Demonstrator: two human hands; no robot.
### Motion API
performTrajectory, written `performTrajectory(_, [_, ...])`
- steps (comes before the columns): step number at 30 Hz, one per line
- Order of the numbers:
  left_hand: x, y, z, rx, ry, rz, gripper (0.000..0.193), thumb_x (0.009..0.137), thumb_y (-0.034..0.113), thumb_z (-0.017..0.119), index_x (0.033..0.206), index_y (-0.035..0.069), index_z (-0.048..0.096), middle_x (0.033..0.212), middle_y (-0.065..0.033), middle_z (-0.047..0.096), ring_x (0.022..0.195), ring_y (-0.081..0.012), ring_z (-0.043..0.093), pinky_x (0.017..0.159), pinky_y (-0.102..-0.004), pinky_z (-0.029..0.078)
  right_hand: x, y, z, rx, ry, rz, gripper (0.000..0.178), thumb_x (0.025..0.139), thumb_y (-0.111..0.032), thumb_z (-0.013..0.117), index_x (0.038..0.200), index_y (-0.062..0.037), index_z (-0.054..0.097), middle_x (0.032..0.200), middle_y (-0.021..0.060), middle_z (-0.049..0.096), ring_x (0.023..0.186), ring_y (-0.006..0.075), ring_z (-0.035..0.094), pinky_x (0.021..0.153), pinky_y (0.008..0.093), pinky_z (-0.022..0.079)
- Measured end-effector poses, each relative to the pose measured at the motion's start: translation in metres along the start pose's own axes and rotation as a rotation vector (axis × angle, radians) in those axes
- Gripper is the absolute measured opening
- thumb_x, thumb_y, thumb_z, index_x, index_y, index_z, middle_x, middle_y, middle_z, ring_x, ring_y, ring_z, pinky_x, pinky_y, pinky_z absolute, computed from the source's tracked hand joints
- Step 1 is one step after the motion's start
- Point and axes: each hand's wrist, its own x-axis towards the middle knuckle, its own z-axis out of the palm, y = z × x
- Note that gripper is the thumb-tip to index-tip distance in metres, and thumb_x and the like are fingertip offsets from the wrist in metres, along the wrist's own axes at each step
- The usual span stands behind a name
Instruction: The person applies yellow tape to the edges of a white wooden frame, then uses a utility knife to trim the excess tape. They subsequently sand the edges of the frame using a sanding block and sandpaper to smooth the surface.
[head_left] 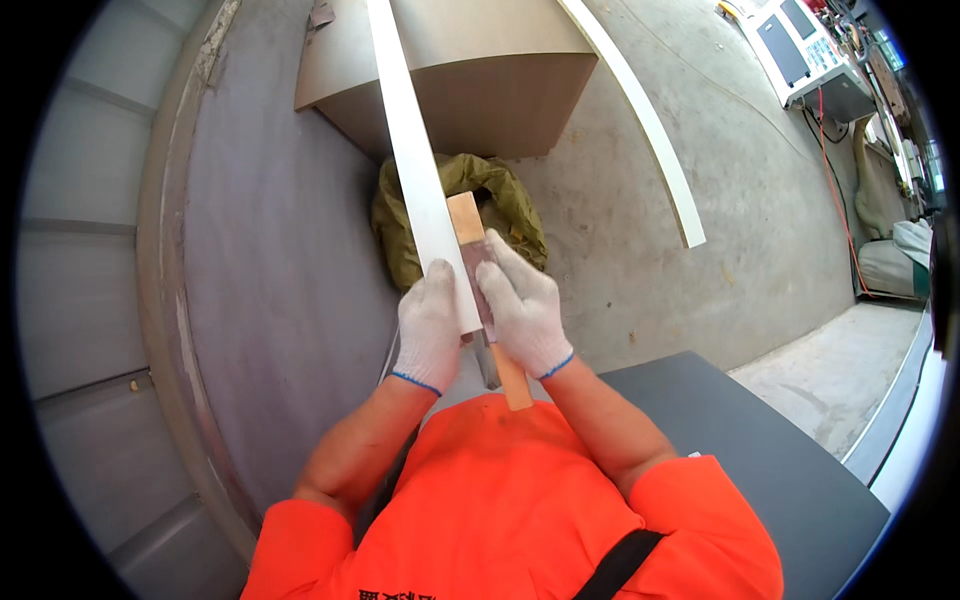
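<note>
My left hand (427, 328), in a white knit glove with a blue cuff, grips the near end of a long white strip (412, 165), thumb on top. The strip runs away from me over a brown panel stack. Closed in my right hand (527, 312), gloved the same way, is a wooden sanding block (466, 216), a flat bar with brownish-red sandpaper (476, 259) around its middle. The sandpaper lies along the strip's right edge near its end. Both bare wooden ends of the bar stick out past my fingers.
Beyond my hands stands the large brown panel stack (480, 105), with an olive sack (400, 235) open before it. Another white strip (640, 110) extends at the right. A dark grey panel (745, 455) is by my right side. A white machine (800, 55) and orange hose (832, 190) are far right.
</note>
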Motion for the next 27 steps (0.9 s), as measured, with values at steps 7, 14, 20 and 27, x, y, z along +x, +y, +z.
performTrajectory(7, [-0.004, -0.001, 0.0, 0.001, -0.029, 0.017, 0.042, 0.108, 0.04, 0.049, 0.092, 0.003, 0.061, 0.074, -0.0045, 0.059, 0.056, -0.0142, 0.053, 0.047, -0.0326, 0.04, 0.002, -0.009, -0.003, -0.04, -0.013, -0.027, 0.048, 0.103, -0.011, 0.057, 0.146, 0.0097, 0.052, 0.086, 0.0116, 0.064, 0.075, 0.0124, 0.06, 0.069, 0.03, 0.053])
performTrajectory(14, [0.004, -0.006, -0.004, -0.019, -0.006, 0.033, 0.043, 0.107, 0.042, 0.05, 0.094, 0.003, 0.062, 0.075, -0.0053, 0.06, 0.057, -0.0151, 0.054, 0.047, -0.0335, 0.04, -0.011, 0.002, -0.002, -0.113, -0.01, -0.141, 0.044, 0.104, -0.01, 0.054, 0.143, 0.011, 0.055, 0.084, 0.007, 0.064, 0.071, 0.008, 0.059, 0.065, 0.027, 0.052])
performTrajectory(20, [-0.005, -0.001, 0.005, 0.085, 0.066, 0.009, 0.045, 0.107, 0.042, 0.05, 0.092, 0.002, 0.062, 0.074, -0.0057, 0.06, 0.057, -0.0159, 0.056, 0.047, -0.0333, 0.042, -0.032, 0.008, -0.01, -0.165, 0.002, -0.223, 0.044, 0.104, -0.013, 0.054, 0.14, 0.0123, 0.056, 0.08, 0.0063, 0.063, 0.065, 0.0099, 0.058, 0.065, 0.0294, 0.053])
performTrajectory(27, [0.004, -0.002, -0.002, 0.035, 0.03, -0.046, 0.045, 0.107, 0.043, 0.05, 0.093, 0.002, 0.062, 0.074, -0.0064, 0.061, 0.057, -0.0162, 0.056, 0.047, -0.0337, 0.042, -0.022, 0.008, -0.004, -0.239, -0.001, -0.257, 0.04, 0.103, -0.01, 0.056, 0.138, 0.0107, 0.058, 0.085, 0.0101, 0.065, 0.067, 0.0149, 0.063, 0.063, 0.0301, 0.053])
